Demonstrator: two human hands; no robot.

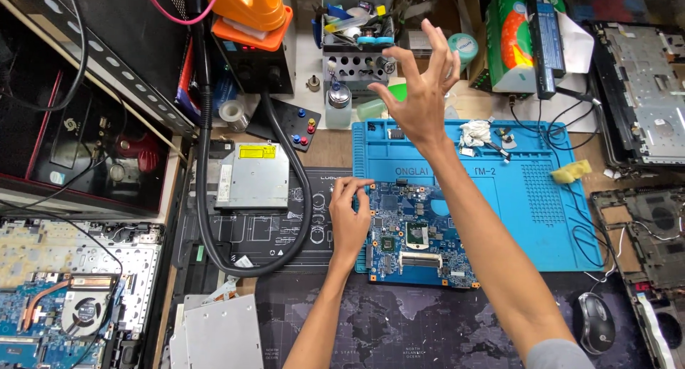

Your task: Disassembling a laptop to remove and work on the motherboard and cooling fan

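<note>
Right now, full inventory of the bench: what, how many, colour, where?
circuit board: 1, blue, centre, on the work mat
work mat: 1, blue, centre-right
optical drive: 1, silver, left of the board
hose: 1, black, looping around the drive
tool rack: 1, grey, top centre
mouse: 1, black, bottom right
opened laptop: 1, bottom left
left hand: fingers on the board's left edge
right hand: raised, open, holds nothing
</note>
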